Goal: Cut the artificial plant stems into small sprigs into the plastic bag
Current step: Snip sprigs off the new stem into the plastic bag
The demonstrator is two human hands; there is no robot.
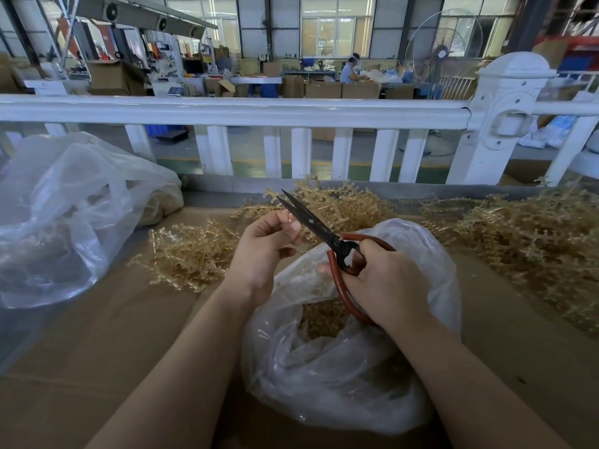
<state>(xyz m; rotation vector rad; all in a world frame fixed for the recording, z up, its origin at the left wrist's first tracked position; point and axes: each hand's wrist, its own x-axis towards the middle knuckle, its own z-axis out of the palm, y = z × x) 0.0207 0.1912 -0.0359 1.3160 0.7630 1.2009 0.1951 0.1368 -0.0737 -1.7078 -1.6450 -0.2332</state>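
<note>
**Fingertips close to parted blades above the bag**

The scissors (pixel 324 236) are gripped by the right hand (pixel 385 283), whose fingers are curled through and round the red loop handles; the dark blades are slightly parted and point up and away to the left. The left hand (pixel 269 244) is held just beside the blades with its fingertips pinched together. What is pinched there cannot be made out; a very short piece of stem is judged likely.

Both hands are raised over the open mouth of the plastic bag (pixel 431 254), which lies on the cardboard-covered worktop (pixel 97 367) with cut sprigs (pixel 321 319) already heaped inside. Uncut stems (pixel 191 254) are piled on the worktop to the left of the hands, behind them, and far out to the right. A second, larger bag (pixel 64 205) is slumped at the far left.

The main hazard is judged to be a nick to the left thumb or forefinger, since they sit nearly against the blade edges. A sprig could also be dropped outside the bag, because the blade tips reach past its mouth. The soft bag rim could be caught by the lower handle and the mouth folded shut.
</note>
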